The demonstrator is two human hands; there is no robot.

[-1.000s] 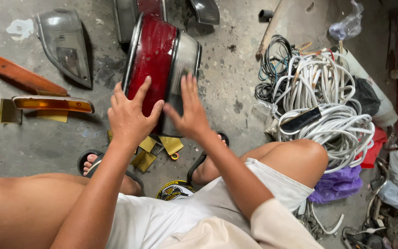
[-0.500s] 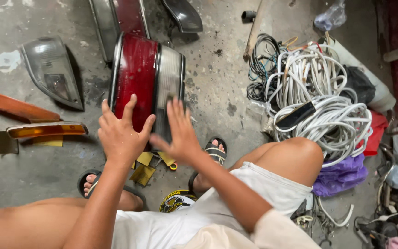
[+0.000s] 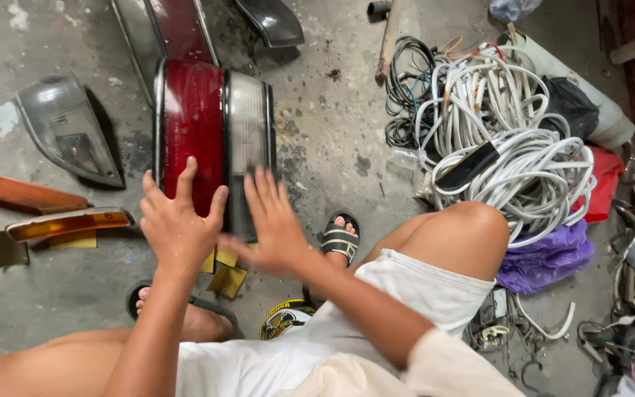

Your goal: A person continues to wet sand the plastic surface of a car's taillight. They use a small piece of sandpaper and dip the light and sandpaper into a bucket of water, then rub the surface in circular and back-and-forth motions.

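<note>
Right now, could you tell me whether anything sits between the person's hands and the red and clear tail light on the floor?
Nothing visible does. The left hand and right hand lie open right over the near end of the tail light; whether they touch it is unclear.

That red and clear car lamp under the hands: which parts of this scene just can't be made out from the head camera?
- Tail lamp: its near end is hidden by the left hand and right hand.
- Right hand: motion-blurred, so whether it touches the lamp is unclear.
- Second red lamp: cut off by the top edge.
- Small parts beside the knee: too small to identify.
</note>
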